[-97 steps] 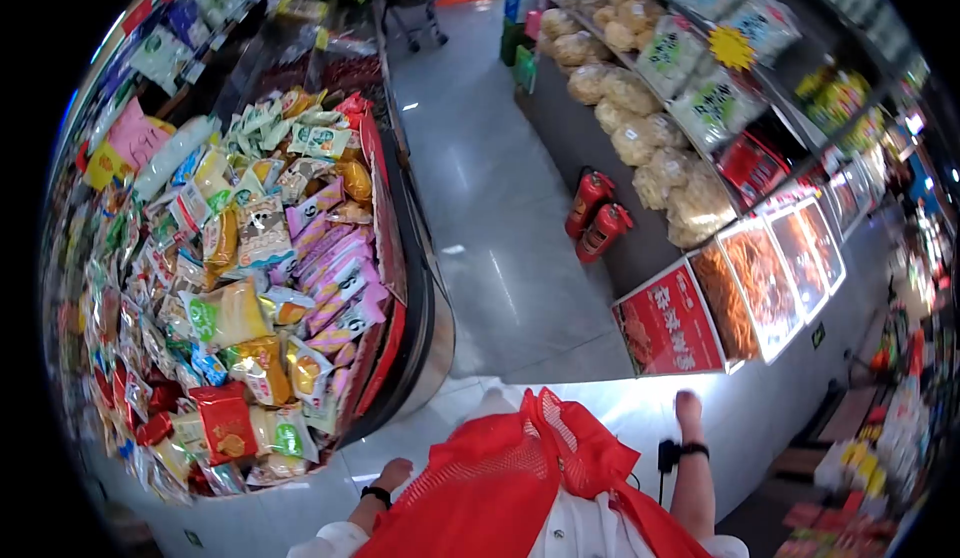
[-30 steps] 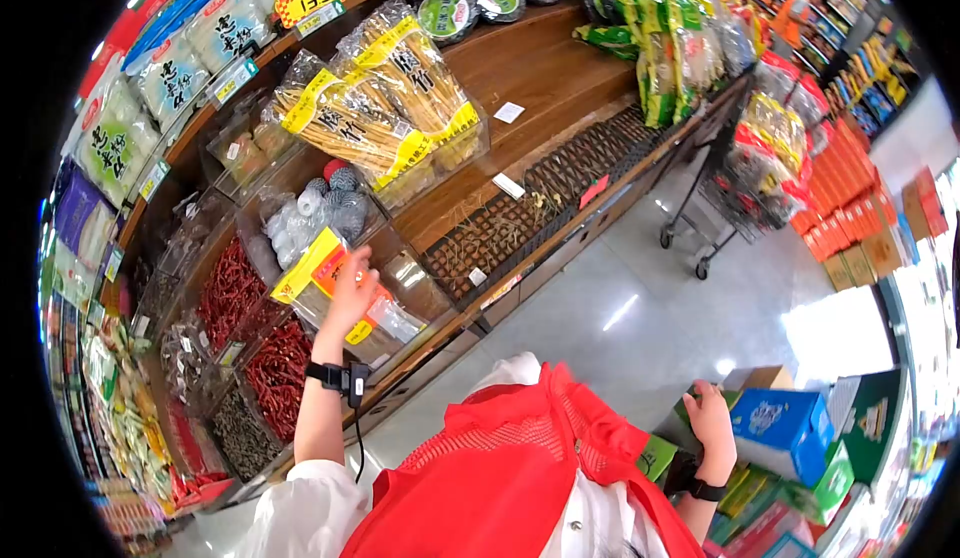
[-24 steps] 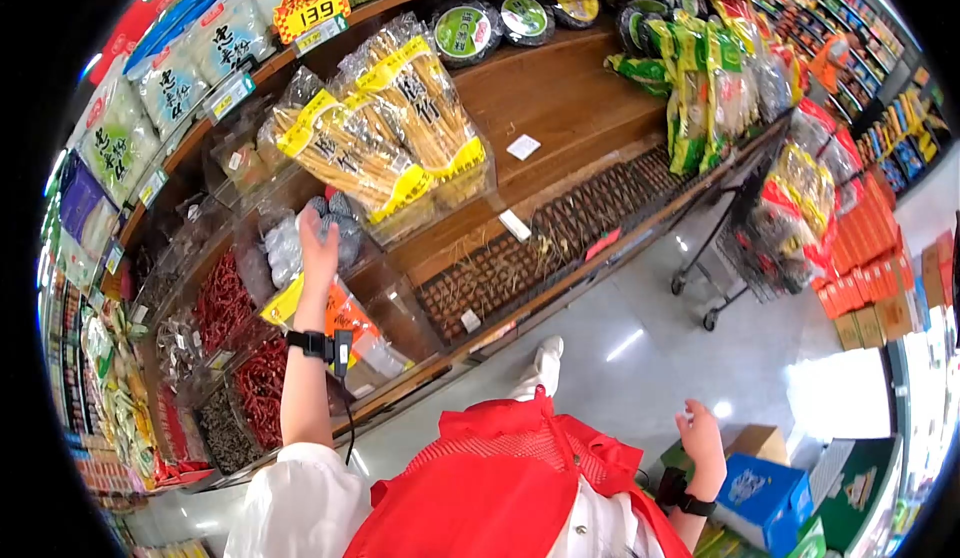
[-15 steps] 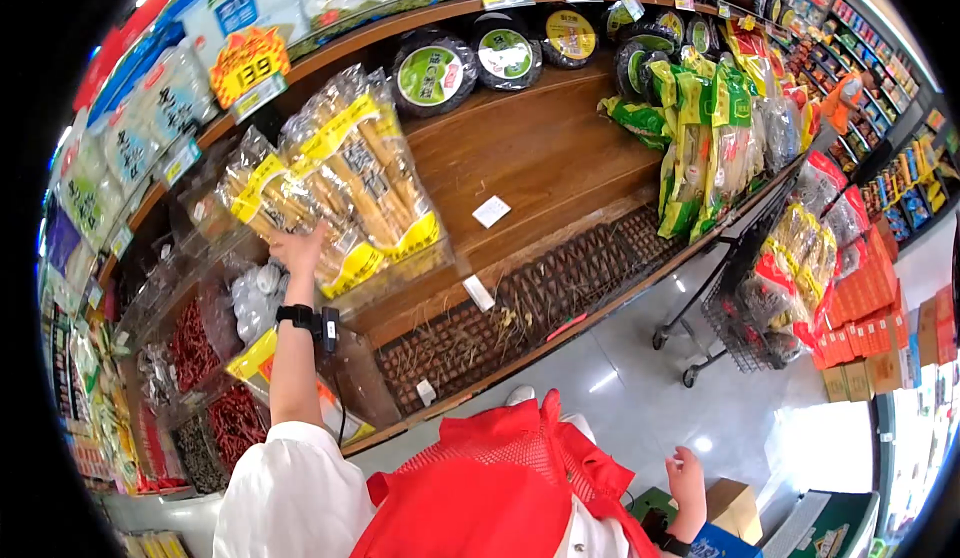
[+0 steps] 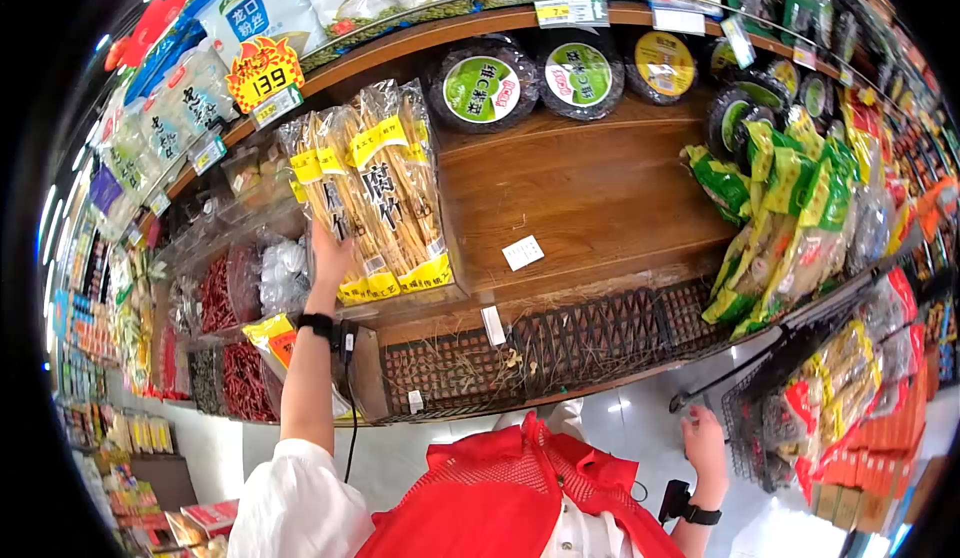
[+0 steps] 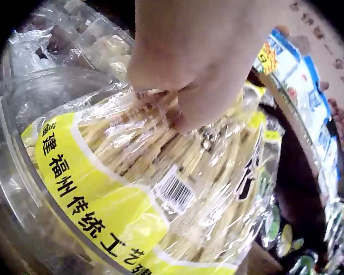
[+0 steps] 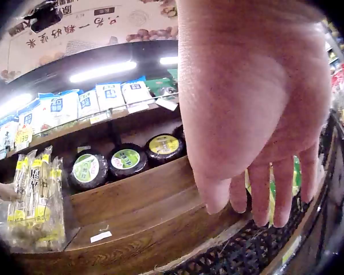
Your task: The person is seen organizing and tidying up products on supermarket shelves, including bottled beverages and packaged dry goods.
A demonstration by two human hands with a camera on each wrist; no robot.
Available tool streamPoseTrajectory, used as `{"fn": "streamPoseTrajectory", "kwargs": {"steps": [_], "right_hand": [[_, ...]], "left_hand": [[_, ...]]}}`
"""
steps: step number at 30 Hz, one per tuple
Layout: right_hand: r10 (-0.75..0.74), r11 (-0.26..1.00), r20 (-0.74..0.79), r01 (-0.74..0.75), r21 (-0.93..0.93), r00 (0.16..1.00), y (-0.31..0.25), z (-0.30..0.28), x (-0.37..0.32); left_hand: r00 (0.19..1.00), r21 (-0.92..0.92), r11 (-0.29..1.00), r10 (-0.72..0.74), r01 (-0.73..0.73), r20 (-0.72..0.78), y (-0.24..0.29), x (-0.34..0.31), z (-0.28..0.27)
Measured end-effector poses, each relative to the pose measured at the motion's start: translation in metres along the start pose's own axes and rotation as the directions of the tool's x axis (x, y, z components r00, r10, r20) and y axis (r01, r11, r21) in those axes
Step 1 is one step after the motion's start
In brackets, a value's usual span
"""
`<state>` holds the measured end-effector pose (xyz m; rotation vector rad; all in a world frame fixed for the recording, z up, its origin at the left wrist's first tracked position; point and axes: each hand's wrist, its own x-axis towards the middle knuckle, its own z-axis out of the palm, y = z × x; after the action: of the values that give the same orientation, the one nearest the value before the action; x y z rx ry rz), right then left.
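Observation:
In the head view, two clear bags of dried bean curd sticks with yellow bands stand side by side in a clear plastic bin. My left hand (image 5: 330, 256) grips the lower part of the left bag of bean curd sticks (image 5: 322, 180). Thumb and fingertips pinch into its film in the left wrist view, above a barcode label (image 6: 175, 189). The other bag of bean curd sticks (image 5: 392, 208) leans just to the right. My right hand (image 5: 706, 445) hangs empty in front of the shelf, its fingers extended and relaxed in the right wrist view.
A wooden shelf (image 5: 570, 188) runs rightward, with round dark packs (image 5: 485, 88) at its back and green-yellow bags (image 5: 790, 218) at its right end. A loaded cart (image 5: 745, 428) stands at the right. Bins of dried chillies (image 5: 245, 378) lie at the left.
I have turned from other displays to this shelf. My left hand has moved from the yellow-and-orange packet, past the pale bagged goods, up to the bean curd sticks and now grips the left bag.

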<state>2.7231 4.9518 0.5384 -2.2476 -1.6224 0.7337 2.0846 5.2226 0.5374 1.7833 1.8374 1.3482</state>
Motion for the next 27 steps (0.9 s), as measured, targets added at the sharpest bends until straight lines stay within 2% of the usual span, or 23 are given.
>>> {"fn": "streamPoseTrajectory", "kwargs": {"steps": [1,2,3,4,5,6,7,8,9,10,11,12,13,14,17,19,20,21,25,27], "right_hand": [[-0.054,0.997,-0.027,0.052,-0.053,0.998,-0.004,-0.003,0.009],[-0.080,0.995,0.017,0.081,-0.050,0.997,-0.004,-0.006,0.017],[-0.102,0.993,0.033,0.104,-0.061,0.994,0.003,-0.004,0.024],[-0.128,0.990,0.087,0.132,-0.044,0.988,0.011,0.002,0.030],[-0.152,0.987,0.142,0.156,-0.022,0.978,0.017,0.007,0.035],[-0.116,0.992,0.188,0.125,-0.034,0.975,0.009,0.005,0.038],[-0.129,0.990,0.204,0.138,-0.035,0.971,0.008,0.007,0.044],[-0.185,0.974,0.257,0.212,-0.080,0.949,0.009,0.011,0.052],[-0.238,0.951,0.311,0.286,-0.120,0.920,0.007,0.013,0.058],[-0.208,0.954,0.428,0.279,-0.109,0.880,-0.012,0.008,0.068],[-0.285,0.944,0.415,0.329,-0.038,0.864,-0.032,0.004,0.077],[-0.359,0.925,0.397,0.378,0.033,0.844,-0.056,-0.001,0.086],[-0.292,0.936,0.490,0.350,-0.028,0.821,-0.090,-0.006,0.099],[-0.506,0.860,0.323,0.496,0.121,0.800,-0.114,-0.005,0.106],[-0.609,0.791,0.241,0.557,0.253,0.756,-0.216,-0.006,0.114],[-0.730,0.670,0.132,0.665,0.329,0.670,-0.266,0.018,0.122],[-0.773,0.615,0.086,0.709,0.346,0.629,-0.287,0.033,0.126],[-0.765,0.617,0.074,0.694,0.372,0.640,-0.313,0.047,0.125],[-0.754,0.514,-0.196,0.749,0.417,0.627,-0.390,0.135,0.157],[-0.649,0.582,-0.252,0.682,0.443,0.718,-0.413,0.183,0.184]], "left_hand": [[0.983,0.287,0.955,0.118,-0.074,-0.138,-0.019,-0.002,0.012],[0.938,0.558,0.826,0.257,-0.087,-0.234,-0.029,-0.007,0.018],[0.938,0.566,0.822,0.240,-0.059,-0.250,-0.030,-0.011,0.016],[0.969,0.329,0.944,0.096,-0.015,-0.230,-0.031,-0.014,0.014],[0.984,0.073,0.996,-0.036,0.049,-0.174,-0.032,-0.018,0.009],[0.975,0.159,0.987,0.071,-0.037,-0.212,-0.033,-0.020,0.008],[0.974,0.171,0.985,0.060,-0.022,-0.221,-0.027,-0.023,0.005],[0.975,0.064,0.982,-0.165,0.176,-0.148,-0.021,-0.024,0.003],[0.925,-0.030,0.927,-0.376,0.375,-0.054,-0.019,-0.024,-0.002],[0.957,0.136,0.953,-0.252,0.272,-0.143,-0.040,-0.025,-0.003],[0.956,0.137,0.952,-0.253,0.273,-0.148,-0.061,-0.025,-0.006],[0.944,0.133,0.935,-0.323,0.329,-0.062,-0.037,-0.024,-0.009],[0.921,0.134,0.914,-0.390,0.384,0.025,-0.010,-0.024,-0.012],[0.866,0.029,0.872,-0.488,0.488,0.110,0.014,-0.020,-0.014],[0.902,-0.041,0.903,-0.424,0.428,0.083,0.019,-0.032,-0.020],[0.895,-0.383,0.835,-0.443,0.394,-0.045,0.038,-0.052,-0.023],[0.915,-0.411,0.857,-0.387,0.312,-0.112,0.036,-0.066,-0.029],[0.926,-0.433,0.872,-0.331,0.227,-0.182,0.030,-0.078,-0.036],[0.917,-0.370,0.869,-0.387,0.329,-0.095,0.016,-0.152,-0.083],[0.902,-0.377,0.842,-0.430,0.386,-0.038,0.019,-0.190,-0.101]]}}
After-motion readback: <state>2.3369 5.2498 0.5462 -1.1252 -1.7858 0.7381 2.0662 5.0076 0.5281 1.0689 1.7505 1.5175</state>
